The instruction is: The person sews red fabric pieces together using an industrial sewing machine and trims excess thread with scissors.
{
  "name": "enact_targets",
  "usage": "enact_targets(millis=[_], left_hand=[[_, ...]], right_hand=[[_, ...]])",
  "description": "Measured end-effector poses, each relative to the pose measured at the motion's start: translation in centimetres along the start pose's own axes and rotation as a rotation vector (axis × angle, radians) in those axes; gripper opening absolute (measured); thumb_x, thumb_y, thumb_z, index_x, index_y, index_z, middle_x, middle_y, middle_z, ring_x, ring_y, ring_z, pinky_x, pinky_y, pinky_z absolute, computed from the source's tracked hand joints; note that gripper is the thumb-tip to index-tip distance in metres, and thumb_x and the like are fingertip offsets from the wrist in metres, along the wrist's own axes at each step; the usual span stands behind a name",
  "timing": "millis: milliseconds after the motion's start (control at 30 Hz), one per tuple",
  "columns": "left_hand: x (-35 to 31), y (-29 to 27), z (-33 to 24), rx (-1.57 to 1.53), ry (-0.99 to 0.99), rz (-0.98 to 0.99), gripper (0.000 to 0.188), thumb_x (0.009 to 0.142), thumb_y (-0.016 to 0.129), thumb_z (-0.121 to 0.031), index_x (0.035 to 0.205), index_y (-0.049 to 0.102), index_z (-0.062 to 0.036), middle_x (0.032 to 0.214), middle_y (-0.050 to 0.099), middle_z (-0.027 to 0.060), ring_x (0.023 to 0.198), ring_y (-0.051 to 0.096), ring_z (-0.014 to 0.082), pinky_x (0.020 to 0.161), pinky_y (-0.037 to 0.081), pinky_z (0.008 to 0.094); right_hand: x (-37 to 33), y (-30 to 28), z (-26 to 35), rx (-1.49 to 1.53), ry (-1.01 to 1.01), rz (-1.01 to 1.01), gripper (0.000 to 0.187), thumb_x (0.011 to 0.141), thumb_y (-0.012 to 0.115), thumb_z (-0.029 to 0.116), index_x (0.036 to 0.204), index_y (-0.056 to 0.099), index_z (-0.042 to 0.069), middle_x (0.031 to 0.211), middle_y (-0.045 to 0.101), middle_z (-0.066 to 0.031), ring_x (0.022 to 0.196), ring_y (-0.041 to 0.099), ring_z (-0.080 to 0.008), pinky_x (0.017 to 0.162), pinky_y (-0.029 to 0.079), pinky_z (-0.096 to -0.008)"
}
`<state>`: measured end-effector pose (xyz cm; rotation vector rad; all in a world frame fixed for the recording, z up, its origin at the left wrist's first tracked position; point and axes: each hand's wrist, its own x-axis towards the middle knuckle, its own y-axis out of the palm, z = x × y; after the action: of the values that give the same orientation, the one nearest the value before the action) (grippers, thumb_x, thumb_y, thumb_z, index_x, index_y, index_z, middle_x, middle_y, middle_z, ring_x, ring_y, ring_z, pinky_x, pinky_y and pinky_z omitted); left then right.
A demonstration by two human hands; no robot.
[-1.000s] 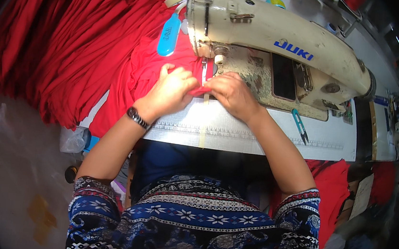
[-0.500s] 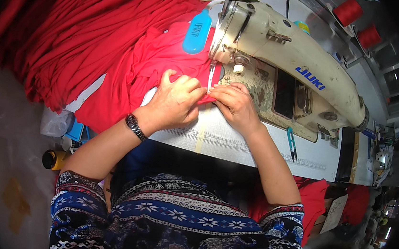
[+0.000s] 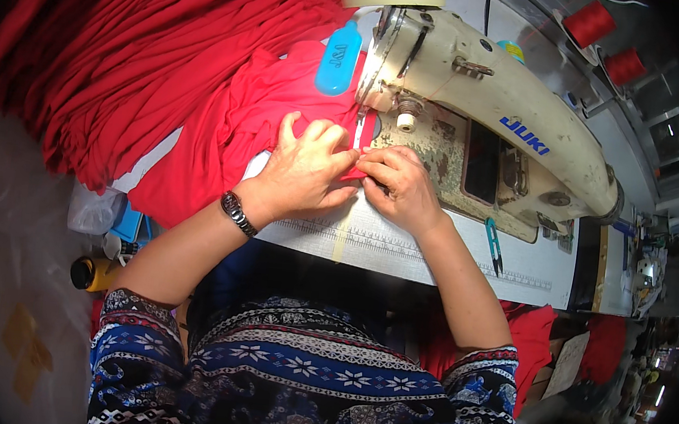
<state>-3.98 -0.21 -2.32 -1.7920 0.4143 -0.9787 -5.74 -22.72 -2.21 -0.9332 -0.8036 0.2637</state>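
Red fabric (image 3: 225,131) spreads under the needle end of a cream sewing machine (image 3: 444,54). My left hand (image 3: 303,163), with a dark watch on its wrist, presses on the fabric, its thumb and fingertips bent in at the edge. Close beside it, my right hand (image 3: 399,183) pinches the same red edge just in front of the presser foot. A narrow white strip (image 3: 357,138) runs along the fabric between the foot and my fingertips. What lies beneath the fingers is hidden.
A big heap of gathered red fabric (image 3: 118,52) fills the far left. A blue squeeze-bottle shape (image 3: 339,58) hangs by the machine head. Teal thread snips (image 3: 494,245) lie on the white table (image 3: 400,259), near a printed ruler. Red thread cones (image 3: 589,23) stand at back right.
My left hand has shifted slightly right, and its thumb reaches out further toward my right hand. My right hand stays at the fabric edge, its fingers slightly changed in bend.
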Motion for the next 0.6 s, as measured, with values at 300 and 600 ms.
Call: enact_targets(millis=[300, 600], left_hand=[[0.4, -0.3, 0.2, 0.037, 0.047, 0.052, 0.049, 0.084, 0.072, -0.047, 0.12, 0.067, -0.0131, 0.122, 0.054, 0.0101, 0.125, 0.048, 0.0301, 0.104, 0.027, 0.0652], [0.2, -0.5, -0.4, 0.075, 0.047, 0.056, 0.052, 0.083, 0.073, -0.049, 0.119, 0.066, -0.0119, 0.118, 0.053, 0.011, 0.124, 0.048, 0.0303, 0.105, 0.027, 0.0661]], right_hand=[[0.6, -0.6, -0.7, 0.307, 0.31, 0.039, 0.024, 0.083, 0.073, 0.012, 0.105, 0.072, 0.003, 0.105, 0.07, -0.0129, 0.1, 0.068, -0.0279, 0.091, 0.051, -0.0395], [3.0, 1.5, -3.5, 0.257, 0.391, 0.118, 0.026, 0.088, 0.072, 0.024, 0.107, 0.073, 0.007, 0.106, 0.067, -0.0174, 0.09, 0.067, -0.0351, 0.082, 0.052, -0.043]])
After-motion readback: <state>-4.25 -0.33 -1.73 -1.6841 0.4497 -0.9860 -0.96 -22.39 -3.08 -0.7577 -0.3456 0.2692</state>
